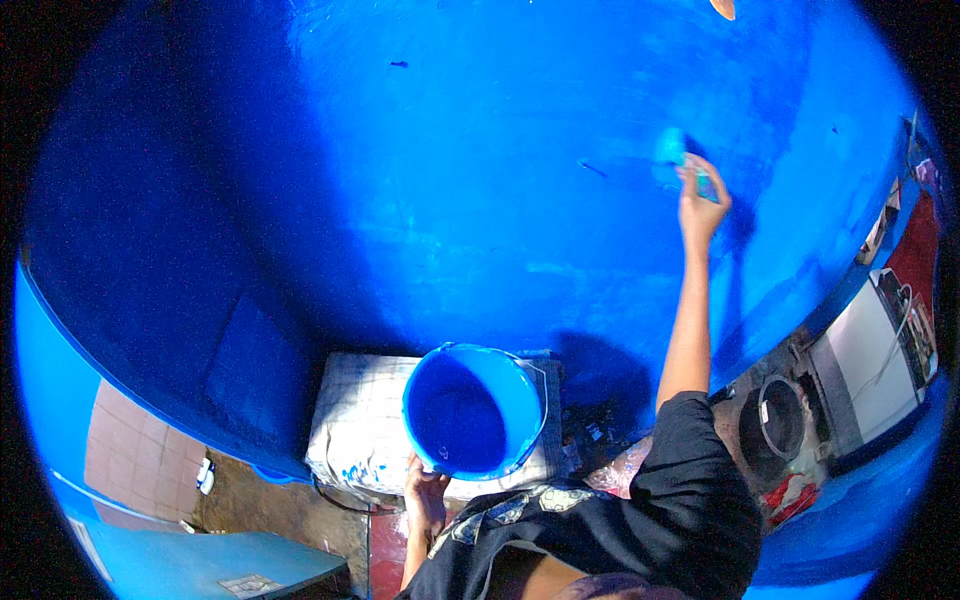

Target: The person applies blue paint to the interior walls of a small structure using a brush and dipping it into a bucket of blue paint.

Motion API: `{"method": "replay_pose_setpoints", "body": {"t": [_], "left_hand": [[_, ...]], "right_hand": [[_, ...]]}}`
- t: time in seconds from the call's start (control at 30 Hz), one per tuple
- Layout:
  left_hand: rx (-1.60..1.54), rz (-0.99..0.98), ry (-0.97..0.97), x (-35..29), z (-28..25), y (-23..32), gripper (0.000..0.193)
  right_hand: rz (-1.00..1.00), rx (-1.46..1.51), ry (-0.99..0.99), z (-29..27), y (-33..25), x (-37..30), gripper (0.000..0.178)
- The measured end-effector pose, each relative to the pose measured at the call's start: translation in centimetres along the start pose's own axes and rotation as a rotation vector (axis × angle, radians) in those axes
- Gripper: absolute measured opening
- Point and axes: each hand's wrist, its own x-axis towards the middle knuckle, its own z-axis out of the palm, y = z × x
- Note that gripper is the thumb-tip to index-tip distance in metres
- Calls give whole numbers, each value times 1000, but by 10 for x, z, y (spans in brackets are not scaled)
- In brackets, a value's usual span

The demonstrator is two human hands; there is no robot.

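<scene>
- Right hand (706, 195) — arm stretched up to the blue wall (480, 160); thumb and fingers pinch a small turquoise tool (672, 146), its far end at or very near the wall. Motion blur; cannot tell whether brush, sponge or roller.
- Left hand (427, 490) at the near side of a blue bucket (528, 425), just under the rim. Fingertips partly hidden; cannot tell whether they grip or merely steady.
- Bucket sits on a white-covered block (350, 415), mouth facing up towards the wearer. Dark blue inside — shadow or liquid, unclear.
- Handling, judged: tool light, probably soft at the working end, slippery if wet. Best held by the greenish part in the palm.
- Bucket likely stiff plastic, heavier if filled, slick around a wet rim. Wire handle (545, 385) suits lifting; a palm against the side suits steadying.
</scene>
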Motion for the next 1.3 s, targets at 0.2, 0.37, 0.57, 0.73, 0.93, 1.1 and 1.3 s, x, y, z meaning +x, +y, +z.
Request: {"method": "replay_pose_setpoints", "body": {"t": [0.2, 0.37, 0.57, 0.73, 0.93, 1.1, 1.3], "left_hand": [[195, -22, 21, 8, -9, -6, 57], [59, -49, 5, 8, -11, -8, 56], [222, -29, 36, 10, -25, -20, 57], [189, -22, -19, 19, -35, -29, 57], [93, -32, 6, 20, -28, -26, 54], [-78, -30, -16, 13, -21, -18, 48], [14, -64, 8, 10, -9, -9, 58]], "right_hand": [[213, 320, -347, 75, -3, -56, 10], [89, 80, -126, 15, 23, -32, 9], [-33, -411, 84, -37, 21, -25, 12], [162, 250, -92, 32, -3, -58, 12], [72, 245, -269, 105, -26, -76, 10], [28, -82, -5, 70, -27, -56, 9], [-74, 121, -239, 107, -54, -75, 8]]}}
